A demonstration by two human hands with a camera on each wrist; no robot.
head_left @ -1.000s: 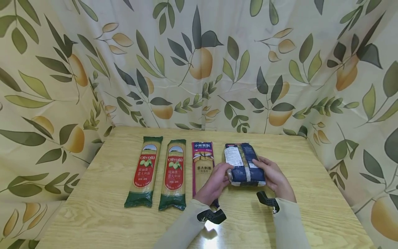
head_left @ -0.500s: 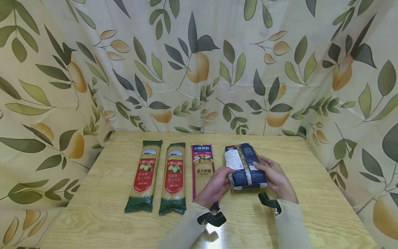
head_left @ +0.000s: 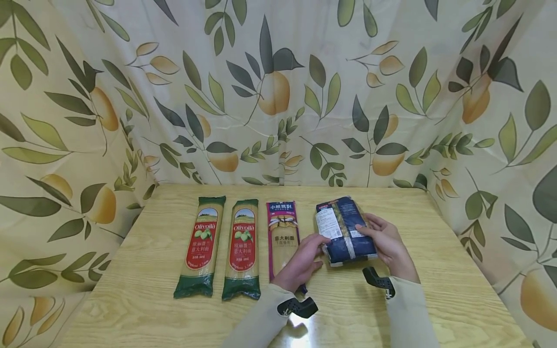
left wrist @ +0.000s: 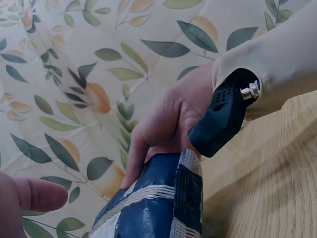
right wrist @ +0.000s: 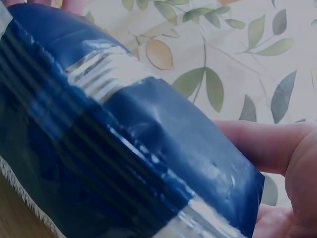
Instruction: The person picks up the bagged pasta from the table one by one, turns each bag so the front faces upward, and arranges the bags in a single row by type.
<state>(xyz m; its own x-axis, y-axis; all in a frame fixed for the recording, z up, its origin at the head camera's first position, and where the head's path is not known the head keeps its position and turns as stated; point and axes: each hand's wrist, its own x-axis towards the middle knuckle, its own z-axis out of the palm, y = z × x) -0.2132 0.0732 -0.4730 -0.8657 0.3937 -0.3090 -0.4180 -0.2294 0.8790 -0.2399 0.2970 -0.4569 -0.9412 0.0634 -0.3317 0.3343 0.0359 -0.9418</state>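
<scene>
A navy-blue pasta bag [head_left: 345, 232] with a white label and a strip showing yellowish contents is tilted above the right part of the table. My right hand [head_left: 387, 241] grips its right side, thumb on top and the other fingers mostly hidden beneath. At the lower left side is my left hand [head_left: 304, 258], fingers fairly straight. Its thumb [left wrist: 42, 195] overlaps the label in the head view, but in the left wrist view it looks apart from the bag. In the right wrist view the bag's crimped end faces the camera.
Left of the bag lies a purple-and-blue spaghetti packet [head_left: 283, 237], partly covered by my left hand. Two green-ended Olivoilà spaghetti packets [head_left: 202, 246] lie farther left, side by side on the wooden table [head_left: 130, 290]. A leaf-patterned curtain [head_left: 278, 135] surrounds the back and sides.
The bag has turned slightly clockwise and shifted a little right with my right hand. More of the left hand's lower fingers shows beside it. The other packets stay in place.
</scene>
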